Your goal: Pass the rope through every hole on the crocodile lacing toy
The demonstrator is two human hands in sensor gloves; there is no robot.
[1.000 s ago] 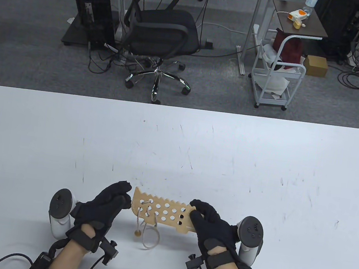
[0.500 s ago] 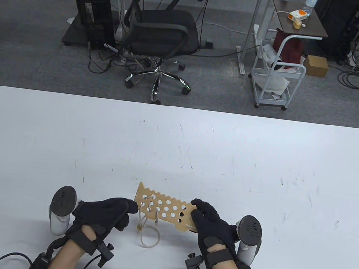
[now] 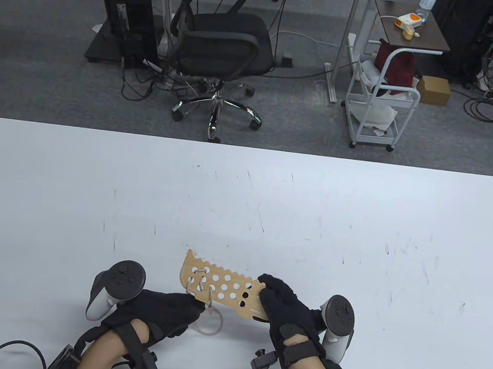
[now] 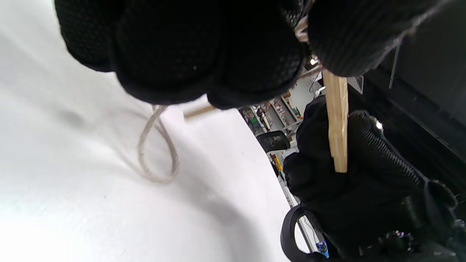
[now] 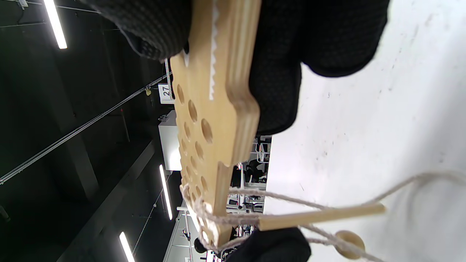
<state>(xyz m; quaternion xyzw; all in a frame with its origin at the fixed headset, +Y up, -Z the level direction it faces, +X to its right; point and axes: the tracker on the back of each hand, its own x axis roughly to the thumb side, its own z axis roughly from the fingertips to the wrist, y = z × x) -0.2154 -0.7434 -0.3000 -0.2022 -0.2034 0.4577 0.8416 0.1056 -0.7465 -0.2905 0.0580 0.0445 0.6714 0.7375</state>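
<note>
The wooden crocodile board [image 3: 219, 286] with rows of holes is held off the white table. My right hand [image 3: 266, 289] grips its right end, thumb on top; this grip fills the right wrist view around the board [image 5: 213, 109]. The cream rope [image 3: 211, 325] runs through holes at the board's left end and hangs in a loop onto the table. My left hand [image 3: 196, 307] is turned over beneath the board's near left edge, fingers curled, pinching the rope [image 4: 302, 33] close to the board. The wooden needle [image 5: 320, 216] and the end bead [image 5: 349, 243] hang below the board.
The table [image 3: 355, 253] is white and scuffed, with the rope loop [image 4: 158, 153] lying on it just in front of my hands. Beyond the far edge stand an office chair [image 3: 219, 45] and a white trolley [image 3: 379, 107].
My left hand left the board's left end, rolled over and slid right to the hanging rope under the near edge. The board swung slightly left; the right hand's grip is unchanged.
</note>
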